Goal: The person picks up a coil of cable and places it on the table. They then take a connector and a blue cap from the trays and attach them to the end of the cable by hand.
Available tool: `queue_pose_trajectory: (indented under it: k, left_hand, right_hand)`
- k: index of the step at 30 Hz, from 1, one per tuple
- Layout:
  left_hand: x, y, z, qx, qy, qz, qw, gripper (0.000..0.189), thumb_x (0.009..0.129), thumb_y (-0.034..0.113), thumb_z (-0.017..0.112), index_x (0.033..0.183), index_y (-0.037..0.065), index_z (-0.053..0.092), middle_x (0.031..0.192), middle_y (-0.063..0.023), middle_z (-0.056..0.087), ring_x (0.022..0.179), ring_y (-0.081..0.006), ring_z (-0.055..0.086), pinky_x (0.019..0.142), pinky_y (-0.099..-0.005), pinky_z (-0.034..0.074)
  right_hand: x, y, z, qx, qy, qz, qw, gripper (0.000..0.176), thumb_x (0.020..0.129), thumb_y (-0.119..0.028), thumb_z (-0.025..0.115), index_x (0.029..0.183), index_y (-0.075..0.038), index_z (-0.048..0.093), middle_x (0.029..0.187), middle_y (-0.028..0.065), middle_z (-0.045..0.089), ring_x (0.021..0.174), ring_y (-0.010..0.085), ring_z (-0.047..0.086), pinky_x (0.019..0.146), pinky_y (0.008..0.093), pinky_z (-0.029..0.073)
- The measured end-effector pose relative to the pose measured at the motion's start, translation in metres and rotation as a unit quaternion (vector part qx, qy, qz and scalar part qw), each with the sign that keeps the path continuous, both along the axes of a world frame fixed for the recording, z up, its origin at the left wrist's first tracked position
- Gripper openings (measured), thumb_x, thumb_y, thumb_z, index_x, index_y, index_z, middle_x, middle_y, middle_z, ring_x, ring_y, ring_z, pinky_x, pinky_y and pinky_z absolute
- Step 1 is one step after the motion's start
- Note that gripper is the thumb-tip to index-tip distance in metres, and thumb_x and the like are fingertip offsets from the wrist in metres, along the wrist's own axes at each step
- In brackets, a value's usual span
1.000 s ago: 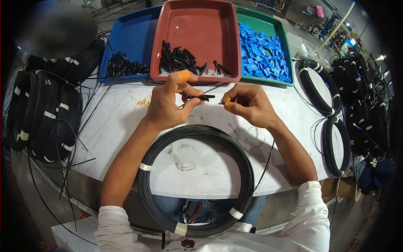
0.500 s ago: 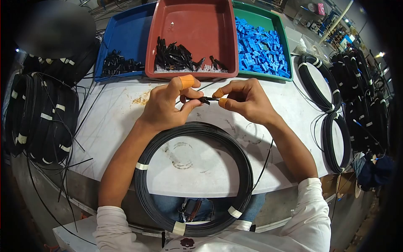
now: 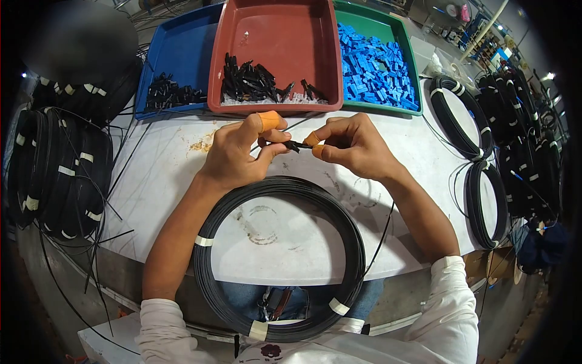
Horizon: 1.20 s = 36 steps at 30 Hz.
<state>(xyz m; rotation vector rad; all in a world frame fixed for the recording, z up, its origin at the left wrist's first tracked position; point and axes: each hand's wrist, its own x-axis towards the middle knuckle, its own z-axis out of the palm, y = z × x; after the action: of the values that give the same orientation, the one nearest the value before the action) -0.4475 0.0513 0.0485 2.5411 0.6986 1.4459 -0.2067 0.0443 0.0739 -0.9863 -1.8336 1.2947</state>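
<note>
My left hand (image 3: 239, 151) pinches a small black connector piece (image 3: 291, 145) between thumb and forefinger, both capped with orange finger cots. My right hand (image 3: 351, 145) meets it from the right, its cotted fingertips pinched on the end of a thin black cable that goes into the piece. Both hands hover over the white table (image 3: 182, 182), just in front of the red tray (image 3: 273, 48). A big coil of black cable (image 3: 282, 255) with white tape bands lies below my wrists at the table's near edge.
The red tray holds black connector parts (image 3: 254, 82). A blue tray (image 3: 176, 60) with black parts stands to its left, a green tray with blue pieces (image 3: 376, 67) to its right. Stacks of black cable coils sit at left (image 3: 60, 164) and right (image 3: 485, 200).
My right hand has moved left until its fingertips meet the black piece in my left hand. The camera view has shifted slightly; the trays sit a little higher in the picture.
</note>
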Motion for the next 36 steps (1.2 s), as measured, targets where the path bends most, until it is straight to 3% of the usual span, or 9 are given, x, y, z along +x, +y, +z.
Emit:
queue_pose_trajectory:
  k: [7, 11, 14, 16, 20, 22, 25, 31, 36]
  left_hand:
    - [-0.002, 0.005, 0.006, 0.067, 0.043, -0.030, 0.996, 0.024, 0.067, -0.007, 0.079, 0.089, 0.003, 0.075, 0.089, -0.0094, 0.073, 0.072, -0.0216, 0.070, 0.063, -0.0287, 0.055]
    - [-0.001, 0.002, 0.012, 0.088, 0.055, -0.030, 0.994, 0.027, 0.068, -0.006, 0.078, 0.094, 0.003, 0.076, 0.093, -0.0101, 0.073, 0.076, -0.0219, 0.071, 0.064, -0.0279, 0.055]
    - [0.001, -0.003, 0.015, 0.028, 0.030, -0.043, 0.998, 0.025, 0.070, -0.004, 0.079, 0.094, 0.003, 0.076, 0.092, -0.0099, 0.073, 0.077, -0.0210, 0.071, 0.065, -0.0272, 0.055]
    - [0.001, -0.006, 0.014, -0.123, 0.022, -0.015, 0.992, 0.026, 0.075, -0.001, 0.079, 0.101, 0.000, 0.074, 0.093, -0.0100, 0.073, 0.080, -0.0179, 0.071, 0.067, -0.0269, 0.055]
    - [0.005, -0.003, 0.008, -0.252, -0.041, -0.038, 0.966, 0.037, 0.079, 0.001, 0.078, 0.113, -0.001, 0.066, 0.095, -0.0102, 0.074, 0.081, -0.0136, 0.069, 0.070, -0.0266, 0.053]
    - [0.005, -0.002, 0.007, -0.365, -0.105, -0.085, 0.921, 0.047, 0.079, -0.001, 0.076, 0.120, 0.001, 0.053, 0.094, -0.0103, 0.073, 0.084, -0.0109, 0.067, 0.076, -0.0261, 0.051]
    - [0.005, 0.000, 0.008, -0.379, -0.123, -0.095, 0.912, 0.046, 0.077, 0.001, 0.076, 0.113, 0.002, 0.046, 0.086, -0.0095, 0.074, 0.081, -0.0101, 0.068, 0.078, -0.0262, 0.055]
    - [0.008, 0.004, 0.002, -0.336, -0.129, -0.104, 0.927, 0.047, 0.078, -0.005, 0.073, 0.108, 0.008, 0.039, 0.090, -0.0106, 0.070, 0.092, -0.0108, 0.065, 0.086, -0.0265, 0.049]
    - [0.008, 0.001, 0.003, -0.330, -0.145, -0.082, 0.929, 0.045, 0.077, -0.004, 0.073, 0.103, 0.008, 0.038, 0.087, -0.0102, 0.072, 0.088, -0.0098, 0.065, 0.086, -0.0277, 0.051]
  right_hand:
    - [0.000, -0.001, 0.001, 0.003, -0.012, -0.012, 1.000, 0.015, 0.082, -0.001, 0.068, 0.095, 0.007, 0.073, 0.077, 0.0053, 0.069, 0.068, 0.0061, 0.060, 0.063, 0.0223, 0.050]
    - [-0.004, -0.004, 0.000, 0.020, 0.030, -0.025, 0.999, 0.017, 0.082, -0.001, 0.068, 0.096, 0.007, 0.072, 0.075, 0.0043, 0.069, 0.064, 0.0047, 0.058, 0.059, 0.0217, 0.047]
    - [-0.005, -0.006, -0.003, 0.012, 0.010, -0.035, 0.999, 0.018, 0.082, -0.002, 0.068, 0.097, 0.007, 0.072, 0.076, 0.0038, 0.068, 0.062, 0.0038, 0.056, 0.056, 0.0218, 0.045]
    - [-0.007, -0.006, -0.005, 0.034, 0.017, -0.039, 0.999, 0.018, 0.082, -0.002, 0.069, 0.098, 0.007, 0.072, 0.076, 0.0040, 0.069, 0.061, 0.0035, 0.055, 0.055, 0.0216, 0.045]
    - [-0.008, -0.010, 0.001, 0.037, -0.009, -0.047, 0.998, 0.018, 0.083, -0.002, 0.069, 0.099, 0.006, 0.073, 0.077, 0.0053, 0.068, 0.061, 0.0053, 0.056, 0.056, 0.0230, 0.046]
    - [-0.010, -0.015, 0.006, 0.100, -0.067, -0.052, 0.991, 0.018, 0.083, -0.002, 0.069, 0.099, 0.004, 0.073, 0.080, 0.0075, 0.067, 0.063, 0.0092, 0.060, 0.058, 0.0253, 0.048]
    - [-0.013, -0.018, 0.009, 0.139, -0.096, -0.058, 0.984, 0.018, 0.083, -0.003, 0.069, 0.100, 0.002, 0.074, 0.085, 0.0098, 0.066, 0.067, 0.0139, 0.064, 0.061, 0.0282, 0.051]
    - [-0.014, -0.020, 0.012, 0.198, -0.113, -0.066, 0.971, 0.017, 0.083, -0.003, 0.070, 0.099, 0.002, 0.073, 0.086, 0.0116, 0.068, 0.069, 0.0163, 0.067, 0.064, 0.0316, 0.054]
    - [-0.006, -0.017, 0.015, 0.190, -0.098, -0.050, 0.976, 0.023, 0.080, 0.004, 0.072, 0.103, 0.002, 0.069, 0.088, 0.0129, 0.069, 0.078, 0.0184, 0.070, 0.071, 0.0326, 0.056]
